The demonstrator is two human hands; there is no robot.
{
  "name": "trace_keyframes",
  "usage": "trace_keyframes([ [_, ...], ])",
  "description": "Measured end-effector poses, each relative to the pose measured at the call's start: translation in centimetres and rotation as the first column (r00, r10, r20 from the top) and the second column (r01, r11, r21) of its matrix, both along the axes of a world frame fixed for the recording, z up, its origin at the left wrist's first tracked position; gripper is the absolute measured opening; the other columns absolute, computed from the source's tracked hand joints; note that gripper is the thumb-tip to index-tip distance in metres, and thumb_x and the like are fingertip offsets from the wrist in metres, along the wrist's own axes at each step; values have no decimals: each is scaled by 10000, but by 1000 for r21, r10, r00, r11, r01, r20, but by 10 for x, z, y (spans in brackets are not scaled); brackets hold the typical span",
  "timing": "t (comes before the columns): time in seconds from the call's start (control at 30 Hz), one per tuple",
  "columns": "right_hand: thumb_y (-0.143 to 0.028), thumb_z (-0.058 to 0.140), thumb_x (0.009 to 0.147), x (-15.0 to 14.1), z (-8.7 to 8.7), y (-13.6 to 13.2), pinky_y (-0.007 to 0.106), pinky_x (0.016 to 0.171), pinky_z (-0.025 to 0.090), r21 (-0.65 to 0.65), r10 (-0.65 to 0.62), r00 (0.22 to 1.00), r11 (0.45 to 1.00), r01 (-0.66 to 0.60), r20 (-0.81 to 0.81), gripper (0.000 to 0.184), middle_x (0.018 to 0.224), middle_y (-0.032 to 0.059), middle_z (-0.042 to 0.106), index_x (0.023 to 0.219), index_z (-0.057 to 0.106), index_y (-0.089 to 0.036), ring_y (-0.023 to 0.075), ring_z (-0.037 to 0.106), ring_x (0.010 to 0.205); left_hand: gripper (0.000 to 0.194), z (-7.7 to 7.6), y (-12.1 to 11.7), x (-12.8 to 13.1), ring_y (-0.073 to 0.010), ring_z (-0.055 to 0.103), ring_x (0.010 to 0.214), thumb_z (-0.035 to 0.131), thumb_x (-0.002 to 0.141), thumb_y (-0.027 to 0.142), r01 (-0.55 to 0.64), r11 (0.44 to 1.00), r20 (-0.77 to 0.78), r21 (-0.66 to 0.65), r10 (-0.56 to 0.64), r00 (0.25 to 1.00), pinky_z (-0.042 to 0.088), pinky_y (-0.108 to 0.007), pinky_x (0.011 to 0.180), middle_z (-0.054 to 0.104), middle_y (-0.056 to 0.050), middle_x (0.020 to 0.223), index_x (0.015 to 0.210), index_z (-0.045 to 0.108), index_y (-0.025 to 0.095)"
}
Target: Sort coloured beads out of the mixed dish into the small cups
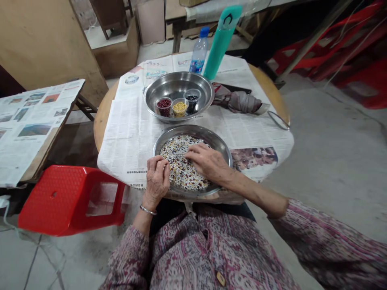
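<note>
A shallow steel plate [193, 135] holds a layer of mixed small beans [178, 161] in dark, white and reddish colours. My right hand [208, 162] rests on the beans with its fingers curved and slightly apart. My left hand [157, 179] is over the plate's near left side, its fingertips bunched; whether they pinch any beans is hidden. Farther off, a larger steel basin [178, 85] holds several small clear cups: red beans [164, 107], yellow grains [179, 108] and black beans [192, 100].
Newspaper [127, 137] covers the round wooden table [102, 121]. Behind the basin stand a plastic water bottle [198, 50] and a teal flask [222, 42]. A folded umbrella [238, 100] lies to the right. A red plastic stool [69, 201] stands at the lower left.
</note>
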State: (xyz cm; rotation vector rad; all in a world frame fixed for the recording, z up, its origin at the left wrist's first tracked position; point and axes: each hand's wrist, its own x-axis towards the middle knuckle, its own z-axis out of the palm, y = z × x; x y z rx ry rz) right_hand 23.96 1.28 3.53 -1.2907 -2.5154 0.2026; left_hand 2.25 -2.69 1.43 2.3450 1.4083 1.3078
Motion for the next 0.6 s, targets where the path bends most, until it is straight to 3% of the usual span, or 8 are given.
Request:
trace_keyframes([
  [0.1, -270, 529, 978, -1, -4, 0, 554, 1056, 450, 59, -34, 999, 998, 36, -34, 391, 1423, 190, 575, 1345, 608, -162, 360, 479, 1331, 130, 0, 0, -1, -215, 539, 1054, 453, 1037, 180, 2, 1000, -1, -6, -2, 1000, 481, -411, 965, 573, -94, 1080, 1043, 583, 181],
  [0.2, -432, 544, 985, -16, -14, -8, 651, 1160, 307, 59, 182, 983, 981, -184, 24, 585, 1586, 157, 437, 1511, 441, -198, 372, 311, 1498, 134, -1, 0, -1, -217, 538, 1067, 451, 1036, 178, 2, 1000, 2, -5, -2, 1000, 483, -409, 973, 572, -97, 1099, 1061, 582, 180],
  [0.33, -430, 478, 1022, -34, -28, -7, 662, 1196, 233, 50, 360, 931, 930, -363, 60, 562, 1613, 118, 414, 1536, 398, -215, 338, 273, 1532, 145, -3, 1, -2, -222, 541, 1087, 450, 1034, 180, 0, 1000, 2, 14, -1, 1000, 491, -411, 980, 573, -107, 1123, 1089, 584, 176],
  [0.47, -491, 461, 1026, -32, -34, 13, 660, 1217, 192, 87, 360, 929, 926, -367, 82, 579, 1618, 101, 410, 1542, 389, -238, 331, 276, 1534, 134, -2, 1, -1, -219, 555, 1071, 451, 1035, 183, -12, 1000, -8, 25, 12, 1000, 499, -414, 974, 576, -102, 1103, 1074, 580, 183],
  [0.6, -544, 461, 1011, -15, -36, 29, 673, 1218, 169, 116, 229, 968, 964, -240, 100, 608, 1612, 111, 416, 1539, 392, -251, 339, 269, 1537, 115, -1, 1, -1, -214, 557, 1049, 461, 1033, 180, -23, 999, -24, 29, 24, 999, 509, -395, 946, 571, -96, 1081, 1051, 575, 183],
])
